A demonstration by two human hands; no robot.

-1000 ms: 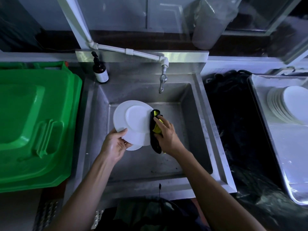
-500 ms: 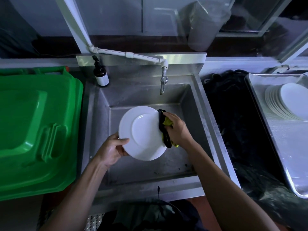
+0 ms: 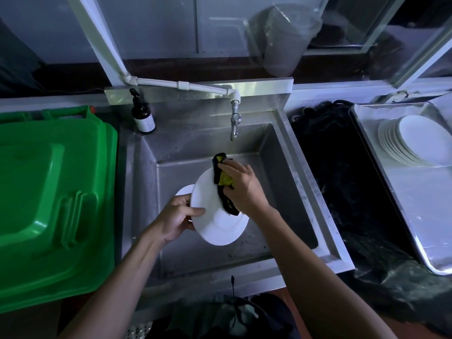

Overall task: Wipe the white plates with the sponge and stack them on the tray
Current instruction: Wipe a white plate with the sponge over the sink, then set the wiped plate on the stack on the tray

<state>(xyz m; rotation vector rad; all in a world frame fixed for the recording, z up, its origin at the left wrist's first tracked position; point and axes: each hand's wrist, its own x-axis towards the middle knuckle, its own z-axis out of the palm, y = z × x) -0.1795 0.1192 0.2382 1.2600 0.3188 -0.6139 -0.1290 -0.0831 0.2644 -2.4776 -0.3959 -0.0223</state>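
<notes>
Over the sink (image 3: 300, 182), left hand (image 3: 175, 220) grips tilted plate (image 3: 210, 216); right hand (image 3: 241, 185) clutches upright-hanging sponge (image 3: 223, 181).

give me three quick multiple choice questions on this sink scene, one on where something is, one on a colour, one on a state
1. Where does the stack of plates sit?
A. on the green bin lid
B. on the tray at the right
C. in the sink

2. What colour is the bin lid?
A. green
B. red
C. white

3. What is the right hand doing?
A. hanging idle
B. turning the tap
C. pressing the sponge to the held plate

Answers:
1 B, the stack rests on the tray.
2 A, it is plainly green.
3 C, it holds the sponge against the plate that the left hand grips.
</notes>
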